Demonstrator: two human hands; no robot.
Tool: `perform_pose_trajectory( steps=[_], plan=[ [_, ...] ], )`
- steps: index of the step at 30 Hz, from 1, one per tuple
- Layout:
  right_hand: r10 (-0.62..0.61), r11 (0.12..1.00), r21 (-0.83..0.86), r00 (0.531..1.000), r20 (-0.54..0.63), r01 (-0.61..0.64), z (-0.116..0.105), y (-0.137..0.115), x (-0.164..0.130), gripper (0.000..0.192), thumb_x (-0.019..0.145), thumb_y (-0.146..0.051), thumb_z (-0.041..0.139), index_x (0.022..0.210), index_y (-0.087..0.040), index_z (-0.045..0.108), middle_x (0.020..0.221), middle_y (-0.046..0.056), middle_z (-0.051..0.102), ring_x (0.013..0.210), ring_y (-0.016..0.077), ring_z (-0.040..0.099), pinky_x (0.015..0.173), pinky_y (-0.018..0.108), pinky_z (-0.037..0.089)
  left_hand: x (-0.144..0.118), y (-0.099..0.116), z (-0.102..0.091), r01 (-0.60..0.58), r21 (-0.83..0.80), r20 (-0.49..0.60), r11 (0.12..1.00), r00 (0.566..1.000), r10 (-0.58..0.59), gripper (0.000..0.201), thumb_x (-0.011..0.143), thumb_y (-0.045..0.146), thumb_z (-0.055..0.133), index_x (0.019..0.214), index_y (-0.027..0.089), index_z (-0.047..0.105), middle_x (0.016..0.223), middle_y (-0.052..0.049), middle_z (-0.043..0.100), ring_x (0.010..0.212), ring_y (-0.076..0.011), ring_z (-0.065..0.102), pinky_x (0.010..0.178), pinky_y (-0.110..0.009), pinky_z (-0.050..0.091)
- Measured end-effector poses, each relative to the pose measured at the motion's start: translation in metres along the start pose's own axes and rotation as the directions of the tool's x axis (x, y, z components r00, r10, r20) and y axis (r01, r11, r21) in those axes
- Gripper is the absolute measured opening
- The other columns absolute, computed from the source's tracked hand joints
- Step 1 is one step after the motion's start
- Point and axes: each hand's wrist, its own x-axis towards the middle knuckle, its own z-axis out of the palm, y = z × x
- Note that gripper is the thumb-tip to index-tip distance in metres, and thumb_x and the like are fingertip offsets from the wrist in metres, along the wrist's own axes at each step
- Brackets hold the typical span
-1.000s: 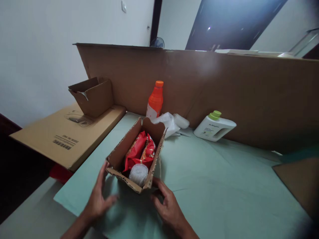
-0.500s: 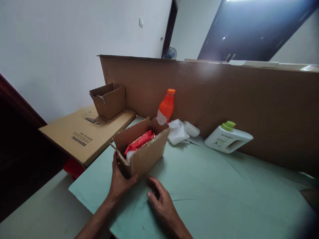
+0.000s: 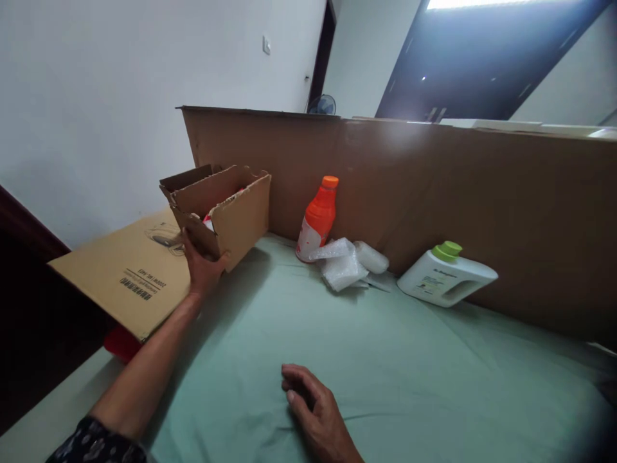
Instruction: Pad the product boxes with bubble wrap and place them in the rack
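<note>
My left hand [image 3: 202,263] grips the near end of an open cardboard box [image 3: 245,218], thumb on its right side and fingers on its left. Only bits of the red packet [image 3: 207,218] inside show over the box walls. The box is raised at the left of the table, close against a second cardboard box [image 3: 186,177], which it partly hides. Low in the middle, my right hand [image 3: 313,405] rests over the green cloth [image 3: 385,360], empty, its fingers loosely curled with a gap between thumb and forefinger.
An orange-capped bottle [image 3: 319,218] stands by the cardboard wall [image 3: 434,186]. Beside it lies bubble wrap [image 3: 340,267]. Farther right a white jug with a green cap [image 3: 443,276] leans back. A large flat carton [image 3: 125,257] lies on the left.
My left hand has lifted the box with the red packet up and leftward, from the table's front to beside the other box. My right hand has barely moved.
</note>
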Motion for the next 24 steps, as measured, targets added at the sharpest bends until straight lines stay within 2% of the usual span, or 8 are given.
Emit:
perform_pose_trajectory(
  steps=[3, 6, 10, 12, 15, 19, 22, 24],
  plan=[
    [-0.020, 0.998, -0.059, 1.000, 0.023, 0.021, -0.005, -0.003, 0.008, 0.030, 0.087, -0.027, 0.058, 0.113, -0.022, 0.072, 0.108, 0.010, 0.076, 0.098, 0.0245, 0.073, 0.089, 0.038, 0.060, 0.021, -0.015, 0.020, 0.046, 0.064, -0.067, 0.997, 0.997, -0.041, 0.120, 0.059, 0.021, 0.081, 0.156, 0.013, 0.012, 0.154, -0.023, 0.031, 0.148, -0.0346, 0.031, 0.122, -0.048, 0.026],
    [-0.100, 0.982, -0.156, 0.994, 0.042, 0.105, -0.008, -0.020, 0.047, 0.038, 0.088, -0.026, 0.055, 0.123, -0.023, 0.069, 0.120, 0.010, 0.073, 0.109, 0.0252, 0.070, 0.091, 0.038, 0.059, 0.023, -0.029, 0.026, 0.069, 0.083, -0.056, 0.994, 0.996, -0.065, 0.119, 0.057, 0.021, 0.082, 0.155, 0.010, 0.015, 0.153, -0.024, 0.033, 0.147, -0.0359, 0.031, 0.123, -0.048, 0.025],
    [-0.244, 0.930, -0.253, 0.963, 0.110, 0.265, 0.014, -0.057, 0.160, 0.055, 0.087, -0.019, 0.050, 0.142, -0.021, 0.054, 0.141, 0.010, 0.060, 0.126, 0.0243, 0.059, 0.094, 0.036, 0.056, 0.019, -0.041, 0.023, 0.053, 0.090, -0.022, 0.995, 0.998, -0.051, 0.121, 0.058, 0.025, 0.083, 0.156, 0.012, 0.013, 0.156, -0.023, 0.030, 0.150, -0.0346, 0.026, 0.124, -0.046, 0.022],
    [-0.225, 0.919, -0.300, 0.965, 0.133, 0.256, 0.037, -0.069, 0.221, 0.066, 0.082, -0.014, 0.052, 0.148, -0.018, 0.046, 0.150, 0.012, 0.051, 0.133, 0.0255, 0.053, 0.097, 0.037, 0.055, 0.020, -0.044, 0.022, 0.048, 0.097, -0.007, 0.994, 0.999, -0.048, 0.122, 0.058, 0.027, 0.083, 0.156, 0.012, 0.012, 0.156, -0.023, 0.030, 0.150, -0.0354, 0.026, 0.124, -0.048, 0.021],
    [-0.205, 0.915, -0.327, 0.970, 0.134, 0.238, 0.070, -0.073, 0.287, 0.072, 0.077, -0.010, 0.058, 0.147, -0.011, 0.044, 0.147, 0.016, 0.053, 0.133, 0.0289, 0.052, 0.107, 0.044, 0.047, 0.027, -0.047, 0.024, 0.045, 0.091, 0.006, 0.995, 0.999, -0.046, 0.120, 0.059, 0.029, 0.083, 0.156, 0.014, 0.014, 0.154, -0.021, 0.034, 0.148, -0.0360, 0.030, 0.123, -0.050, 0.024],
    [-0.198, 0.904, -0.361, 0.973, 0.120, 0.228, 0.094, -0.066, 0.327, 0.072, 0.076, -0.008, 0.062, 0.145, -0.002, 0.044, 0.144, 0.021, 0.054, 0.135, 0.0292, 0.051, 0.114, 0.040, 0.041, 0.035, -0.055, 0.033, 0.031, 0.082, 0.024, 0.996, 0.999, -0.033, 0.100, 0.068, 0.028, 0.076, 0.154, 0.015, 0.025, 0.150, -0.019, 0.037, 0.146, -0.0349, 0.034, 0.122, -0.048, 0.028],
    [-0.192, 0.895, -0.393, 0.977, 0.090, 0.212, 0.098, -0.062, 0.346, 0.070, 0.077, -0.007, 0.066, 0.144, -0.005, 0.047, 0.141, 0.019, 0.056, 0.133, 0.0285, 0.052, 0.112, 0.039, 0.042, 0.035, -0.061, 0.043, 0.016, 0.088, 0.037, 0.996, 0.999, -0.019, 0.084, 0.073, 0.025, 0.070, 0.149, 0.012, 0.035, 0.142, -0.020, 0.044, 0.140, -0.0348, 0.042, 0.119, -0.049, 0.035],
    [-0.188, 0.887, -0.419, 0.980, 0.059, 0.195, 0.094, -0.061, 0.359, 0.060, 0.082, -0.011, 0.069, 0.140, -0.010, 0.052, 0.138, 0.016, 0.058, 0.129, 0.0281, 0.055, 0.110, 0.043, 0.044, 0.033, -0.064, 0.049, 0.011, 0.091, 0.038, 0.996, 0.999, -0.015, 0.078, 0.075, 0.024, 0.068, 0.146, 0.013, 0.038, 0.135, -0.019, 0.049, 0.134, -0.0338, 0.048, 0.116, -0.049, 0.038]
  ],
)
